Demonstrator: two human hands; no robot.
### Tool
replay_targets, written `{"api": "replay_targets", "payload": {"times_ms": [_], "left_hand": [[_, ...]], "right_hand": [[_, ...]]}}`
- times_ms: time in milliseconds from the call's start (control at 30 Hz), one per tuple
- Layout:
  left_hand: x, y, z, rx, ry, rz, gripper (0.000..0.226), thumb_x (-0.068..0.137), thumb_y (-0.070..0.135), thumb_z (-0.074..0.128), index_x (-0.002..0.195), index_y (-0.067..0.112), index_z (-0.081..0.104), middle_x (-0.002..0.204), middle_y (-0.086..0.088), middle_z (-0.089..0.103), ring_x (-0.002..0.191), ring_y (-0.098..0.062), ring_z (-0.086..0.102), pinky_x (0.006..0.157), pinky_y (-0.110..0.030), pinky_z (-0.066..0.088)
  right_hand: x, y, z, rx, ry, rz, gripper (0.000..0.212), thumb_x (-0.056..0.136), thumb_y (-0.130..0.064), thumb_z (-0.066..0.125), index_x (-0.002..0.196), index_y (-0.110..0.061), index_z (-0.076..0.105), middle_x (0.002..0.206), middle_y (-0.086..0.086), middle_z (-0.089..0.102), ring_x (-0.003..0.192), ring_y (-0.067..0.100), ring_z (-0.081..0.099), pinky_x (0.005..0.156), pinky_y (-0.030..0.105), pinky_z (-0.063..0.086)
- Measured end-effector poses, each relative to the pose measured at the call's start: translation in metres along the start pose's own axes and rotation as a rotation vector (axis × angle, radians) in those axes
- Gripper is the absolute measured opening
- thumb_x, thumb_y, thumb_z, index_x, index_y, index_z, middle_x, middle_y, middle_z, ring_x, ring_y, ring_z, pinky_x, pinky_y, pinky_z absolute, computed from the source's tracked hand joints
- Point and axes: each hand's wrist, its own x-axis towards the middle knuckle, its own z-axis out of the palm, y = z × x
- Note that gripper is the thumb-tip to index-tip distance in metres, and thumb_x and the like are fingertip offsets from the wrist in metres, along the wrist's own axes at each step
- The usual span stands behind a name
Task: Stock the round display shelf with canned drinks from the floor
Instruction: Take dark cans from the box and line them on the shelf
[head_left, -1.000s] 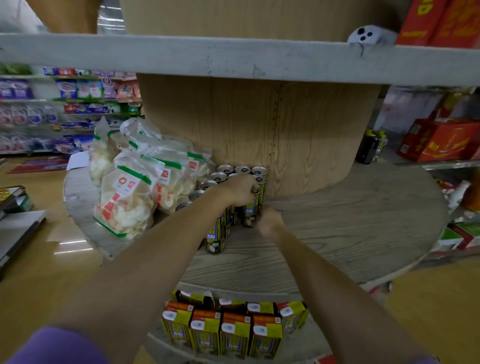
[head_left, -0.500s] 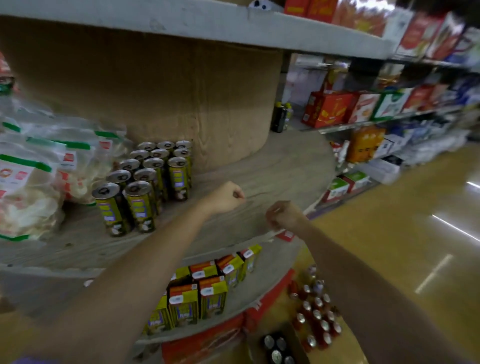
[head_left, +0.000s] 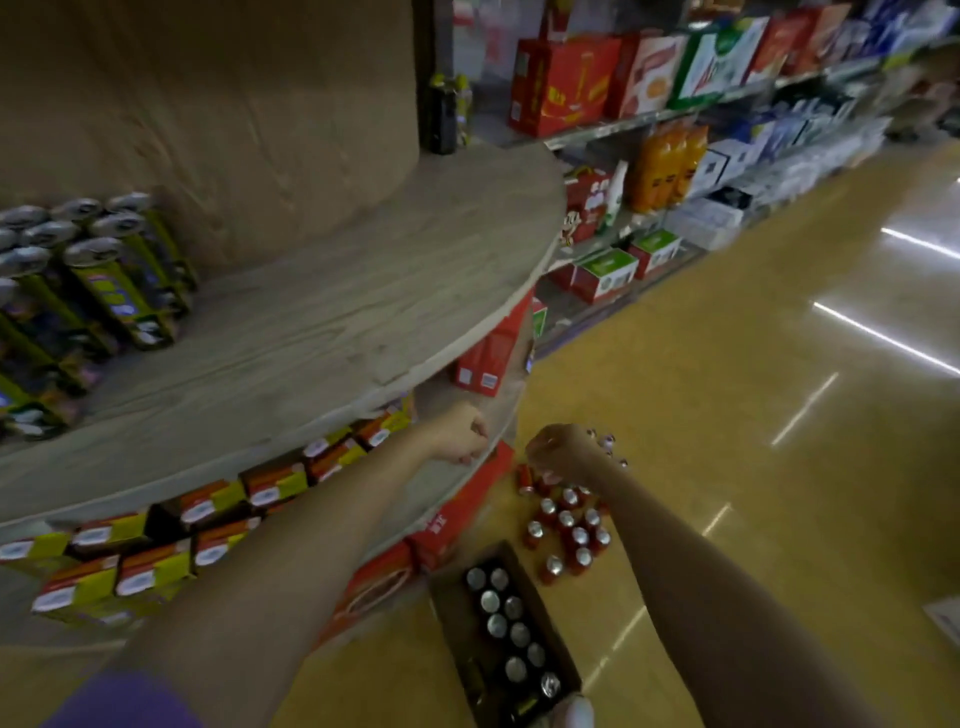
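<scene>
Nearest me, dark cans are sitting in an open carton (head_left: 452, 597) on the glossy yellow floor (head_left: 727, 415). Beyond it, red cans (head_left: 569, 535) are clustering. My left hand (head_left: 460, 434) and right hand (head_left: 563, 452) are hanging over them, fingers curled, holding nothing. Left and farther, green cans (head_left: 104, 270) are standing on the round shelf (head_left: 322, 322).

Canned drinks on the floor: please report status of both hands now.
Left hand and right hand curled, holding nothing. Red cans loose on floor, dark cans in box. Nothing in the way.

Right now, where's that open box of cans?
The cardboard box sits on the floor at the bottom centre of the head view, beside the round shelf's base, just nearer than the loose red cans.
</scene>
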Motion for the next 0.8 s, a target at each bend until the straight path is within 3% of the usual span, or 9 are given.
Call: {"api": "replay_targets", "payload": {"times_ms": [67, 133, 200, 267, 400, 467, 567, 667, 800], "left_hand": [[0.018, 0.003, 0.03, -0.005, 0.022, -0.046, 0.016, 0.09, 0.007, 0.06, 0.095, -0.004, 0.07, 0.086, -0.019, 0.07, 0.059, -0.011, 0.057, 0.058, -0.022, 0.044], [0.03, 0.006, 0.058, -0.001, 0.035, -0.09, 0.01, 0.088, 0.01, 0.063, 0.088, 0.004, 0.071, 0.083, -0.012, 0.068, 0.062, -0.008, 0.055, 0.061, -0.021, 0.042], [0.042, 0.006, 0.087, 0.0, 0.055, -0.145, 0.008, 0.088, 0.011, 0.063, 0.088, 0.009, 0.071, 0.082, -0.006, 0.066, 0.067, -0.007, 0.054, 0.063, -0.021, 0.04], [0.053, 0.001, 0.116, -0.037, 0.098, -0.206, 0.009, 0.087, 0.009, 0.063, 0.088, 0.008, 0.072, 0.088, -0.009, 0.071, 0.068, -0.009, 0.055, 0.065, -0.024, 0.042], [0.064, -0.019, 0.165, -0.07, 0.136, -0.346, 0.011, 0.086, 0.008, 0.062, 0.087, 0.005, 0.073, 0.093, -0.011, 0.073, 0.087, -0.02, 0.064, 0.076, -0.03, 0.048], [0.067, -0.027, 0.181, -0.094, 0.134, -0.407, 0.014, 0.088, 0.01, 0.061, 0.092, 0.004, 0.073, 0.095, -0.01, 0.072, 0.088, -0.019, 0.064, 0.073, -0.026, 0.045], [0.08, -0.045, 0.206, -0.115, 0.117, -0.47, 0.014, 0.09, 0.011, 0.06, 0.094, 0.008, 0.072, 0.097, -0.008, 0.071, 0.091, -0.02, 0.063, 0.071, -0.024, 0.042], [0.096, -0.068, 0.235, -0.146, 0.035, -0.51, 0.015, 0.095, 0.014, 0.055, 0.092, 0.013, 0.07, 0.102, -0.007, 0.068, 0.097, -0.023, 0.063, 0.085, -0.035, 0.051], [0.117, -0.109, 0.279, -0.159, -0.07, -0.565, 0.01, 0.096, 0.016, 0.056, 0.097, 0.018, 0.066, 0.11, -0.008, 0.065, 0.102, -0.025, 0.061, 0.092, -0.042, 0.05]], "right_hand": [[0.005, 0.035, -0.012, -0.044, -0.019, 0.003, 0.024, 0.085, -0.005, 0.065, 0.069, -0.022, 0.062, 0.068, -0.003, 0.062, 0.067, 0.007, 0.06, 0.068, 0.031, 0.049], [0.016, 0.068, -0.021, -0.09, -0.048, -0.021, 0.034, 0.086, -0.004, 0.063, 0.062, -0.026, 0.055, 0.064, -0.013, 0.054, 0.068, 0.005, 0.055, 0.067, 0.025, 0.044], [0.027, 0.101, -0.022, -0.084, -0.095, 0.014, 0.028, 0.084, -0.006, 0.065, 0.065, -0.026, 0.058, 0.067, -0.011, 0.055, 0.073, 0.015, 0.056, 0.065, 0.029, 0.05], [0.044, 0.139, -0.016, -0.047, -0.084, 0.003, 0.025, 0.079, -0.004, 0.066, 0.064, -0.024, 0.063, 0.071, -0.006, 0.062, 0.076, 0.019, 0.06, 0.074, 0.036, 0.054], [0.061, 0.182, 0.006, 0.026, -0.128, 0.102, 0.012, 0.085, -0.011, 0.062, 0.076, -0.016, 0.069, 0.08, 0.003, 0.067, 0.08, 0.022, 0.063, 0.076, 0.033, 0.05], [0.065, 0.194, 0.017, 0.086, -0.177, 0.155, 0.007, 0.084, -0.015, 0.063, 0.08, -0.017, 0.068, 0.078, 0.0, 0.063, 0.08, 0.021, 0.059, 0.072, 0.028, 0.047], [0.078, 0.215, 0.037, 0.081, -0.193, 0.203, 0.015, 0.086, -0.017, 0.06, 0.086, -0.009, 0.072, 0.085, 0.008, 0.069, 0.085, 0.026, 0.062, 0.073, 0.031, 0.047], [0.092, 0.236, 0.06, 0.091, -0.194, 0.268, 0.015, 0.088, -0.017, 0.055, 0.083, -0.014, 0.07, 0.089, 0.01, 0.069, 0.087, 0.03, 0.064, 0.078, 0.037, 0.051], [0.108, 0.275, 0.099, 0.1, -0.177, 0.349, 0.013, 0.093, -0.018, 0.055, 0.088, -0.013, 0.065, 0.082, 0.008, 0.065, 0.077, 0.025, 0.06, 0.061, 0.028, 0.045]]}}
